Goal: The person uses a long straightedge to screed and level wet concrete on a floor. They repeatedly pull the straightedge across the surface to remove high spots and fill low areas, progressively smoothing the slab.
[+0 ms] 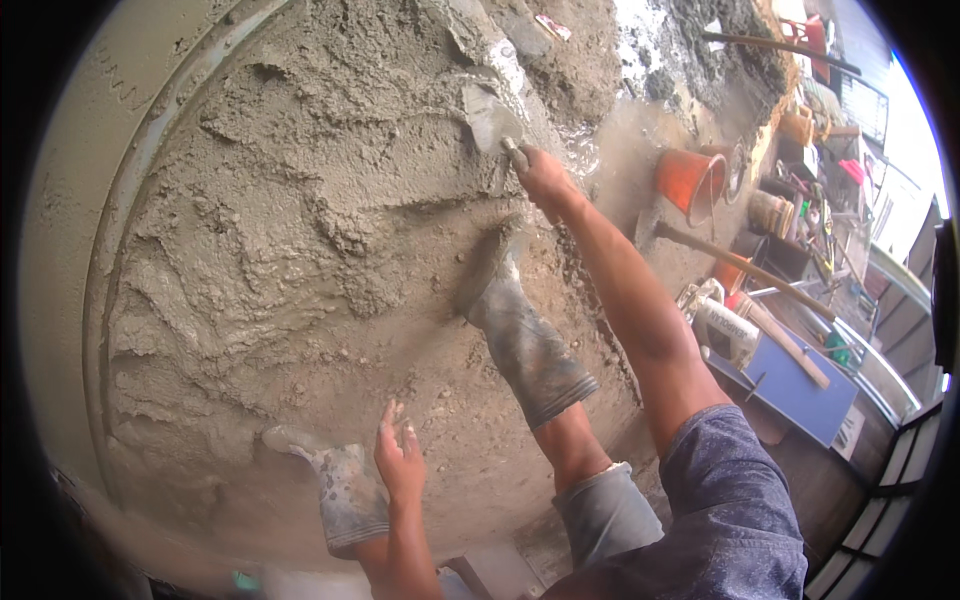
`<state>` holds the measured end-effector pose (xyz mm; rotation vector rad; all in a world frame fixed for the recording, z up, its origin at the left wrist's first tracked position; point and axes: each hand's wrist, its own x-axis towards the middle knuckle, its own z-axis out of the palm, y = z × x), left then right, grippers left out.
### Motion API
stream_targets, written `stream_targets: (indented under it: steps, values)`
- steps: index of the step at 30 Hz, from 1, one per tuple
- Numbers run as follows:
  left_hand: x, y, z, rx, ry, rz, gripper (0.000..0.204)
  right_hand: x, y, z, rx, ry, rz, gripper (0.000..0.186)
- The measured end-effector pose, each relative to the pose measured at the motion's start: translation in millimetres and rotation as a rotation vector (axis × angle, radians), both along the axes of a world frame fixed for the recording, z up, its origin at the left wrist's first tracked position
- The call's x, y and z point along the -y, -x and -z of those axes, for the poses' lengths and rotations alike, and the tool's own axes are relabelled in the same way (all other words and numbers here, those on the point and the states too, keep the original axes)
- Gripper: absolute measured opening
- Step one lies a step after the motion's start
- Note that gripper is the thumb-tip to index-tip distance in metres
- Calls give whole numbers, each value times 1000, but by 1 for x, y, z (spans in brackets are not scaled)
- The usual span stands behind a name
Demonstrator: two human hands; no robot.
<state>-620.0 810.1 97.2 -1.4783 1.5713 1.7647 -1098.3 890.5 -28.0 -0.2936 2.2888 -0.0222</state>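
Observation:
At the top middle, my right hand (548, 185) is closed round the handle of a trowel (490, 117). Its broad, mud-smeared blade lies on wet grey mortar (290, 190) with a rough, lumpy surface. My left hand (400, 458) is low in the view, above brown gritty ground near the mortar's edge. Its fingers stretch out loosely, with grey smears on the tips, and I see nothing in them. Two mud-stained boots (530, 350) are on my feet. One stands near the trowel and the other is beside my left hand.
A long straight-looking strip (150, 150), bent by the lens, borders the mortar on the left. To the right stand an orange bucket (688, 182), a long wooden handle (745, 268), a white pail (725, 332) and a blue board (785, 385). Another long-handled tool (780, 47) lies at the top right.

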Motion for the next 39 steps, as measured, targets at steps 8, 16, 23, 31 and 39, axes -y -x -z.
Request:
stream_targets:
  steps: [8, 16, 23, 31, 39]
  values:
    - [17, -23, -22, 7, -24, -191, 52, 5, -78, 5, 143, 425, 925, 32]
    - [55, -53, -40, -108, 129, -488, 53, 137, -262, 23, 442, 481, 491, 38]
    - [73, -126, -43, -111, 267, -741, 55, 215, -410, -8, 772, 354, 105, 46]
    - [65, -178, -45, -68, 298, -1166, 50, 244, -487, -42, 180, 223, -1272, 28]
    - [14, -166, -36, -178, 332, -1170, 48, 368, -341, 13, -534, 58, -913, 23]
